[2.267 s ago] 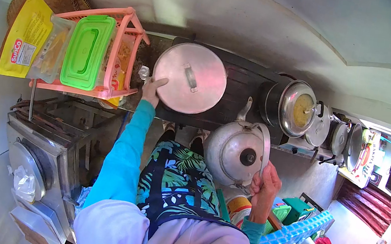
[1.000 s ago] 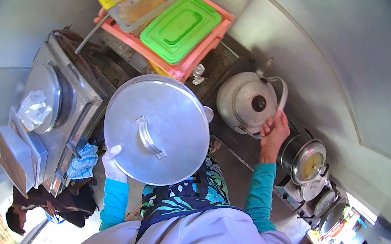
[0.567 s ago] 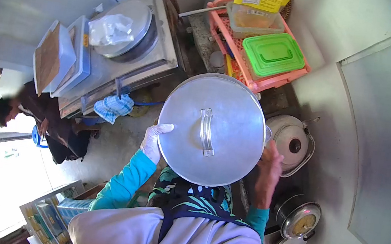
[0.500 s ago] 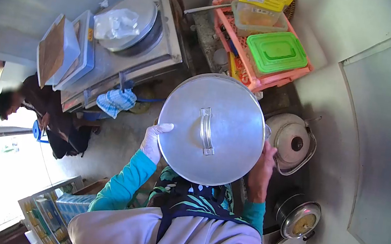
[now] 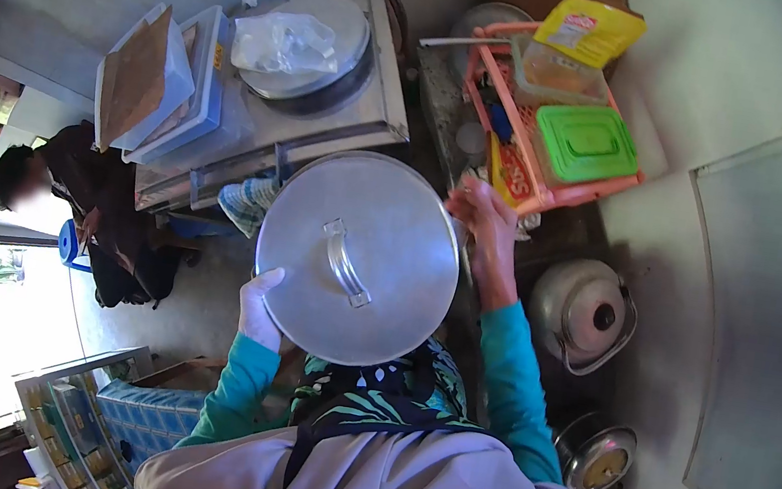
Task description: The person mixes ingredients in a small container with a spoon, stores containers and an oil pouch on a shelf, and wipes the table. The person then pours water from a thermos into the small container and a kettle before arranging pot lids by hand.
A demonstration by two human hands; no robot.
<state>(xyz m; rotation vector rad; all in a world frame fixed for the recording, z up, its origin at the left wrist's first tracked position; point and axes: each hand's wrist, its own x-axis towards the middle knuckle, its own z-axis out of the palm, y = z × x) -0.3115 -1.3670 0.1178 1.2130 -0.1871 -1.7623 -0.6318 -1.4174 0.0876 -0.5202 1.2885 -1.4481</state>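
Note:
A large round aluminium pot lid [image 5: 300,241] with a strap handle faces me at lap height. A second rim shows behind its upper edge, like a pot below, but its body is hidden. My left hand [image 5: 261,311] grips the left edge, thumb on top and the other fingers underneath. Beyond the upper right edge is my right hand [image 5: 486,220], near the pink basket [image 5: 544,199]. Its fingers are bent inward, and anything inside them is too small or hidden to make out.
Right of me stand a kettle [image 5: 576,308] and a small pot [image 5: 597,456]. The basket carries a green-lidded box [image 5: 585,144] and a yellow packet [image 5: 590,31]. At left are a metal counter [image 5: 328,124], plastic tubs [image 5: 193,94] and a crouching person [image 5: 104,202].
The lidded vessel has shifted left and turned slightly counter-clockwise, with my left hand still on it. My right hand has left its right side and reached forward, towards the basket.

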